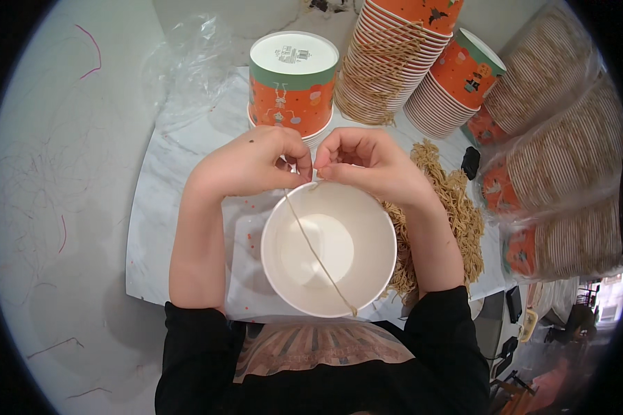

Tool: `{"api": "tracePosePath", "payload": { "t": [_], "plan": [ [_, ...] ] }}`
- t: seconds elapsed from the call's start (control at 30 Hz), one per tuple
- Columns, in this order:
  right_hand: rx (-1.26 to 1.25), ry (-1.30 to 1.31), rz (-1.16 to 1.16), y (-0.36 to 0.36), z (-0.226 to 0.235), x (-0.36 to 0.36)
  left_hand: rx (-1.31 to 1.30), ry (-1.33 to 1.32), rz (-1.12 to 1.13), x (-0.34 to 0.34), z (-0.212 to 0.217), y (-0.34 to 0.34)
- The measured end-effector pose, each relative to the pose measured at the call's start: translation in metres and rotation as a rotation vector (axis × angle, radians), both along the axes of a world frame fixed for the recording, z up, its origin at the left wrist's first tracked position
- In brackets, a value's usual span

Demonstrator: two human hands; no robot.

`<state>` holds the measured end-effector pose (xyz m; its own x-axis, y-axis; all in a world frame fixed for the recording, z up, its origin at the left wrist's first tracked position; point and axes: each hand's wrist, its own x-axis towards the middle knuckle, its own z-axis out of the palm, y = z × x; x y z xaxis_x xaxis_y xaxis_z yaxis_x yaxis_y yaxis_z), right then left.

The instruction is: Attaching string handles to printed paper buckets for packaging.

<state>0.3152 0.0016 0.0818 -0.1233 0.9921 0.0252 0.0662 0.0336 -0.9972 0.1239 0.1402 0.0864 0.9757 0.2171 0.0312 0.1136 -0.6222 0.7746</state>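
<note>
A white paper bucket [374, 242] stands in front of me, mouth up and nothing inside but a length of tan cord [311, 250] across its opening. The cord runs from the near right rim, where a small knot or end shows, to the far left rim under my left hand. My left hand [263, 162] is closed in a pinch at the far rim, fingertips on the cord. Close beside it, my right hand [370, 166] pinches a small tan bit at the same rim, seemingly the cord's end. The fingertips nearly meet.
A heap of tan cords [457, 214] lies right of the bucket. Behind stand an upturned orange-and-green bucket [291, 97], a tall bucket stack [387, 62] draped with cords, and a shorter stack [457, 83]. Bagged stacks [554, 152] line the right; clear plastic [197, 62] lies far left.
</note>
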Motion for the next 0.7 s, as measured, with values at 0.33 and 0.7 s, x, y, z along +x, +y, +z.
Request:
{"api": "tracePosePath", "payload": {
  "t": [0.33,0.7],
  "plan": [
    [0.115,-0.262,-0.248,0.002,-0.005,-0.004,-0.021,-0.092,0.150,-0.001,0.003,-0.010],
    [0.165,-0.355,-0.313,0.003,-0.004,-0.006,0.307,-0.062,0.380,-0.016,0.012,-0.024]
  ]
}}
